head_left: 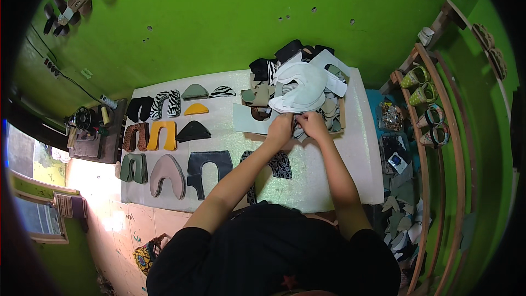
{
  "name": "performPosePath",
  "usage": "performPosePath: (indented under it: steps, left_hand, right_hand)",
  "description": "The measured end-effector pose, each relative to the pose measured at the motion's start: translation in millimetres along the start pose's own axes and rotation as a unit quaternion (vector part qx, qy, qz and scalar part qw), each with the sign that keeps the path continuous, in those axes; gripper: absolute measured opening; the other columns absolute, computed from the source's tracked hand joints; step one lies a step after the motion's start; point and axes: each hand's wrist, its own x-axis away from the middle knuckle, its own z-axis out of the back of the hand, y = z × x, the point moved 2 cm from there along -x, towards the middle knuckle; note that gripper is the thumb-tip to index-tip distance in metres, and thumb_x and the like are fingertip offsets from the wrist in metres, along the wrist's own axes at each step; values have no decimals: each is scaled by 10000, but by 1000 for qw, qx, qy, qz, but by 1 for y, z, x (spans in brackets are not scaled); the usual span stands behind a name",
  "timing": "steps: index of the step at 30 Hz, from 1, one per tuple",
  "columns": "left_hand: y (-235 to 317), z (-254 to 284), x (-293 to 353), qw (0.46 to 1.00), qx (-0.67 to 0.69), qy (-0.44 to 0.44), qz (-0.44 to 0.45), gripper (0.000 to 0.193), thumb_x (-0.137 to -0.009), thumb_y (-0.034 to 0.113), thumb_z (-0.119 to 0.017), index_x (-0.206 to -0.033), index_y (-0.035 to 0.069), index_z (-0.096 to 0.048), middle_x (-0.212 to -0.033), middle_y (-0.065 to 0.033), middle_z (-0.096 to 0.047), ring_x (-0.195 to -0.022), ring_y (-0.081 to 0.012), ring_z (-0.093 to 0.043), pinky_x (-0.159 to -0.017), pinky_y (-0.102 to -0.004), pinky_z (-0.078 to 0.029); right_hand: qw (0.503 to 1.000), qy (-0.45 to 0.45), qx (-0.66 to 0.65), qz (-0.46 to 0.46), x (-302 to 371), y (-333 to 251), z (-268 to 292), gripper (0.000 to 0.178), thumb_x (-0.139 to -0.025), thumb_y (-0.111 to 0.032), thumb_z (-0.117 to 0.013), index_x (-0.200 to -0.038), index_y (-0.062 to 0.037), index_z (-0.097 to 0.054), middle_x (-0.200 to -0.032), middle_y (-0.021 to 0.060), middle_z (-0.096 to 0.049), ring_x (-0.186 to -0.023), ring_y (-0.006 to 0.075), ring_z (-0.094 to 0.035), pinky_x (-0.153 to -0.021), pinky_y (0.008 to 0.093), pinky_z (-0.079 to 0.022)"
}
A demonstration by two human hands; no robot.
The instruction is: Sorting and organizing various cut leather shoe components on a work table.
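Observation:
Both hands work at the near side of a cardboard box heaped with cut shoe-upper pieces. My left hand is closed, its fingertips among the pieces just below a white horseshoe-shaped piece. Close beside it, my right hand is closed too, fingers curled inward toward the left. What the fingertips pinch is too small and covered to name. A pale flat cutout juts from the box next to my left hand. Zebra-striped, black, grey and beige pieces fill the rest of the pile.
Stacks of cut pieces stand in rows on the white table: yellow, leopard, zebra, green, pink and black. A patterned black piece lies under my forearms. A sewing machine stands left; a wooden rack with sandals right.

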Motion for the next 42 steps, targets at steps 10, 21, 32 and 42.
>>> performPosePath:
  steps: [10,21,32,42]
  left_hand:
    - [-21,-2,2,979,177,-90,-37,309,-718,-21,-546,-1024,-28,-596,-940,-206,-590,-886,-319,-573,-786,-349,-452]
    - [-20,4,4,979,159,-118,41,387,-642,11,-693,-1016,-34,-606,-857,-178,-642,-758,-246,-628,-699,-315,-485]
    - [-6,21,3,984,135,-109,-42,263,-701,74,-665,-950,-6,-633,-789,-179,-634,-701,-283,-626,-650,-340,-484]
    - [18,39,1,993,59,-16,-105,148,-781,121,-568,-850,-4,-603,-795,-199,-603,-742,-371,-577,-660,-416,-461]
  right_hand:
    - [995,88,-19,40,-8,0,-6,256,-677,-218,-709,-696,28,-642,-630,141,-633,-576,211,-622,-577,313,-479]
    - [984,81,-147,-65,-6,-6,-8,154,-703,-97,-661,-697,52,-624,-607,107,-640,-529,143,-626,-532,251,-494]
    - [971,69,-213,-84,-7,-1,-6,155,-727,-83,-654,-704,66,-616,-621,100,-639,-523,132,-614,-507,234,-483]
    - [958,206,48,196,21,-60,45,174,-704,-133,-660,-864,-69,-638,-817,71,-587,-800,261,-548,-736,315,-454]
